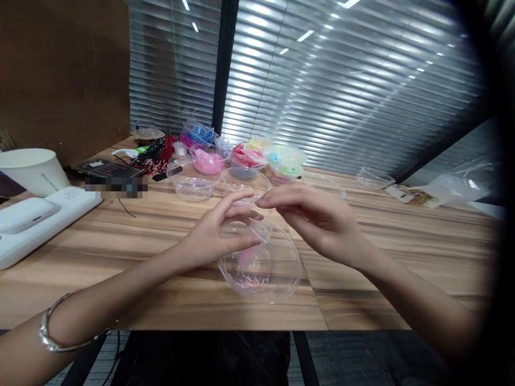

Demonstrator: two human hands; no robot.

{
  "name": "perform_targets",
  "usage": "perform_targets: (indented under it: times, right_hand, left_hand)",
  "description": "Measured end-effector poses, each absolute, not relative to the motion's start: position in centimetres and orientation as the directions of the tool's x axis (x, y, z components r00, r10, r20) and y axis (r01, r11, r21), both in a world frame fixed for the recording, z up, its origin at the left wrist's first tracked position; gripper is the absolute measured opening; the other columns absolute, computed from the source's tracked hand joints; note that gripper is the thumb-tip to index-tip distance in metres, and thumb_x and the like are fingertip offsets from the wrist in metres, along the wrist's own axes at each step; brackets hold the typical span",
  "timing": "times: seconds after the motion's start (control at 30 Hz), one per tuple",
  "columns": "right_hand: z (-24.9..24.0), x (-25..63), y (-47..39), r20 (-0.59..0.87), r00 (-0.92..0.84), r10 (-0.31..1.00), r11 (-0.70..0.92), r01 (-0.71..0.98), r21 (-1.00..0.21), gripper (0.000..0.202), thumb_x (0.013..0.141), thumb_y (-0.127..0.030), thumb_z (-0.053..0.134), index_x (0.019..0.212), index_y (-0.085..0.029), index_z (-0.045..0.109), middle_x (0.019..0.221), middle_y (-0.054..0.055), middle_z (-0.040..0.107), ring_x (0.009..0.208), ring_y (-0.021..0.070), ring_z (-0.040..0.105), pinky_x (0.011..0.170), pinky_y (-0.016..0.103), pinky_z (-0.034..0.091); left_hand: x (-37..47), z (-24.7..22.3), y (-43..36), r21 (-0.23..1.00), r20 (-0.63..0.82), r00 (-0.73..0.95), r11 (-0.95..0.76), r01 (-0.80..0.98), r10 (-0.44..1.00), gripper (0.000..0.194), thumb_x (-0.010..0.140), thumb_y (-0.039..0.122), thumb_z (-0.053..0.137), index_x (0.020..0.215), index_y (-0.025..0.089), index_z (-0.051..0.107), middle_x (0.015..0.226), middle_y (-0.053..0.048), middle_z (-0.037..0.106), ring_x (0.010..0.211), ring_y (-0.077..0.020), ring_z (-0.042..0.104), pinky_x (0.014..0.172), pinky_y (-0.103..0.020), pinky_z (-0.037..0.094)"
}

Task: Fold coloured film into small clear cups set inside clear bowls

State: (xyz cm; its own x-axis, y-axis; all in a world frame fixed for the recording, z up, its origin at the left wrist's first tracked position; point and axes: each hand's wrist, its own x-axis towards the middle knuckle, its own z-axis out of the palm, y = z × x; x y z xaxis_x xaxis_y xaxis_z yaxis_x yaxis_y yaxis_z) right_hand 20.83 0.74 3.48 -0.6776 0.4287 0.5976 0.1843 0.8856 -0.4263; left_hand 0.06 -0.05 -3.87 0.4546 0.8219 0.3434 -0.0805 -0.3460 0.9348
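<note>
My left hand (pixel 217 230) has its thumb and fingers closed on a small clear plastic bag (pixel 260 230) with pink stuff in its lower end. The bag hangs tilted over a large clear plastic bowl (pixel 295 268), which has small pink pieces (pixel 251 281) on its bottom. Just right of the bag, my right hand (pixel 322 220) is raised with its fingers bent toward the left hand. Nothing shows between its thumb and forefinger, which stand slightly apart. Its other fingers are partly hidden.
Clear tubs (pixel 195 185) and bags of pink (pixel 209 161), red (pixel 246 155) and blue material stand at the back. On the left are a paper cup (pixel 34 169), a white power strip (pixel 76 206) and red-black wires (pixel 161 155). A clear lid (pixel 374 178) lies back right.
</note>
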Motion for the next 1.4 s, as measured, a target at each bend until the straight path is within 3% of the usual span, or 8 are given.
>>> perform_targets:
  times: [0.27,0.37,0.5,0.63,0.8,1.0,1.23,1.4]
  right_hand:
    - [3.3,22.4,-1.5,0.639,-0.653,0.407,0.893,0.135,-0.430,0.035,0.082,0.005,0.044,0.085,-0.022,0.067,0.085,0.003,0.066,0.082,0.0166,0.064,0.071,0.032,0.053]
    - [2.6,22.2,-1.8,0.434,-0.780,0.451,0.823,0.176,-0.540,0.035,0.077,0.006,0.039,0.069,-0.019,0.062,0.071,0.001,0.064,0.068,0.0135,0.062,0.062,0.027,0.050]
    - [0.6,21.2,-1.1,0.050,-0.870,0.490,0.769,0.405,-0.495,0.038,0.078,0.006,0.040,0.089,-0.016,0.069,0.088,0.004,0.070,0.081,0.0158,0.064,0.076,0.029,0.051]
    - [-1.0,20.3,-0.4,-0.025,-0.898,0.439,0.829,0.415,-0.375,0.036,0.085,-0.003,0.051,0.115,-0.017,0.065,0.118,0.010,0.062,0.101,0.0208,0.061,0.089,0.035,0.048]
    - [-0.3,19.8,-0.5,-0.049,-0.962,0.269,0.865,0.264,-0.426,0.050,0.082,0.003,0.046,0.127,-0.016,0.057,0.133,0.012,0.052,0.123,0.0232,0.049,0.101,0.037,0.042]
    - [0.3,19.4,-0.7,-0.123,-0.965,0.234,0.809,0.263,-0.525,0.037,0.082,0.006,0.045,0.101,-0.015,0.069,0.110,0.006,0.067,0.106,0.0189,0.059,0.091,0.029,0.047]
    - [0.4,19.3,-0.9,-0.019,-0.973,0.231,0.813,0.204,-0.546,0.043,0.084,0.000,0.047,0.120,-0.018,0.060,0.119,0.008,0.064,0.109,0.0184,0.058,0.091,0.031,0.046]
    - [0.3,19.3,-0.5,-0.143,-0.968,0.206,0.821,0.251,-0.512,0.029,0.082,0.001,0.048,0.095,-0.017,0.065,0.094,0.004,0.069,0.085,0.0160,0.061,0.074,0.026,0.047]
  left_hand:
    - [0.1,-4.0,0.3,0.933,0.355,0.402,-0.349,-0.090,0.844,0.071,0.077,0.025,0.075,0.137,0.026,0.035,0.114,-0.007,0.065,0.112,-0.0217,0.060,0.101,-0.039,0.043]
    - [0.1,-4.3,0.6,0.944,0.328,0.350,-0.312,-0.102,0.877,0.076,0.076,0.027,0.076,0.138,0.027,0.031,0.113,-0.006,0.066,0.102,-0.0185,0.062,0.096,-0.035,0.046]
    - [0.0,-4.6,1.0,0.944,0.330,0.324,-0.311,-0.112,0.887,0.078,0.075,0.027,0.077,0.137,0.026,0.030,0.109,-0.005,0.066,0.096,-0.0152,0.062,0.092,-0.031,0.048]
    - [-0.2,-4.4,1.0,0.935,0.353,0.309,-0.337,-0.107,0.883,0.075,0.076,0.026,0.077,0.136,0.027,0.033,0.110,-0.005,0.066,0.098,-0.0164,0.062,0.092,-0.031,0.048]
    - [-0.3,-4.0,0.8,0.922,0.388,0.278,-0.370,-0.117,0.879,0.075,0.075,0.026,0.077,0.136,0.027,0.034,0.109,-0.005,0.066,0.098,-0.0175,0.063,0.092,-0.032,0.049]
    - [-0.4,-3.7,0.7,0.905,0.424,0.294,-0.409,-0.115,0.857,0.075,0.075,0.025,0.077,0.136,0.026,0.034,0.110,-0.005,0.067,0.100,-0.0170,0.063,0.092,-0.030,0.049]
    - [-0.5,-3.5,0.5,0.897,0.440,0.284,-0.430,-0.101,0.852,0.074,0.074,0.025,0.078,0.135,0.026,0.035,0.108,-0.005,0.068,0.101,-0.0180,0.063,0.093,-0.031,0.049]
    - [-0.4,-3.5,0.6,0.894,0.446,0.276,-0.439,-0.093,0.851,0.078,0.075,0.026,0.078,0.137,0.025,0.032,0.109,-0.005,0.068,0.099,-0.0166,0.064,0.092,-0.029,0.050]
